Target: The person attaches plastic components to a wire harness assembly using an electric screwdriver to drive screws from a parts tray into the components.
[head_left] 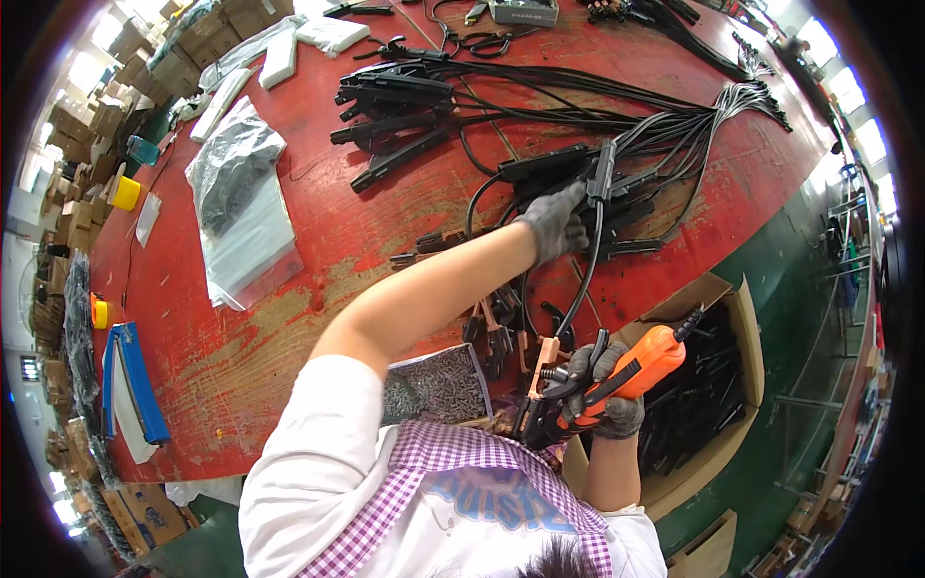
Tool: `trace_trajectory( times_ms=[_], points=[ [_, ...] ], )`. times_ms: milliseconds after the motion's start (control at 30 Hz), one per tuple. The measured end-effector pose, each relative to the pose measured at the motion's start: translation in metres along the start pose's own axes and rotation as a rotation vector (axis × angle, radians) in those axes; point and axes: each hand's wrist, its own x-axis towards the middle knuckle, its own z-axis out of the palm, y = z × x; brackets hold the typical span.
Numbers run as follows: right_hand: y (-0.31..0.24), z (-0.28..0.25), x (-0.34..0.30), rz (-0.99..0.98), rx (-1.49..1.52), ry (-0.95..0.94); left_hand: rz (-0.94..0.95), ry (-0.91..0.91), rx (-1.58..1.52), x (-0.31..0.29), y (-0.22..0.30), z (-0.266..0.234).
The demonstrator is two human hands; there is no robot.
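Observation:
My left hand [556,225], in a grey glove, reaches across the table. Its fingers close against a long black plastic handle [601,173], though the grip is partly hidden. From this handle a black cable [585,279] runs down toward a copper-jawed clamp [542,368] with a spring. My right hand [617,416], also gloved, is wrapped round an orange and black power screwdriver [647,362], whose tip points up and right. The clamp lies against the right hand's fingers; whether they pinch it too is hard to see. More clamps [493,337] lie just left of it.
Black cables [578,85] with black handles [397,91] spread over the red table [337,260]. A tray of screws [438,385] sits near my body. At right, a cardboard box [752,356] holds black parts. Plastic bags [241,217] and a blue holder [140,380] lie left.

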Motion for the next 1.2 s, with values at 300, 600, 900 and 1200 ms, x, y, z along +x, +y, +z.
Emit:
trace_trajectory(
  times_ms=[300,600,900,1200],
  points=[
    [0.002,0.002,-0.007,0.013,-0.162,0.079,0.673,0.134,1.585,0.042,0.026,0.045],
    [0.015,0.0,0.009,0.033,-0.042,0.107,-0.324,-0.595,-0.01,-0.036,0.006,-0.046],
    [0.037,0.01,0.032,0.002,0.0,0.223,-0.323,-0.724,-0.247,-0.109,-0.06,-0.133],
    [0.032,0.004,0.02,0.086,-0.371,0.374,-0.074,-0.669,-0.309,-0.116,-0.053,-0.157]
  ],
)
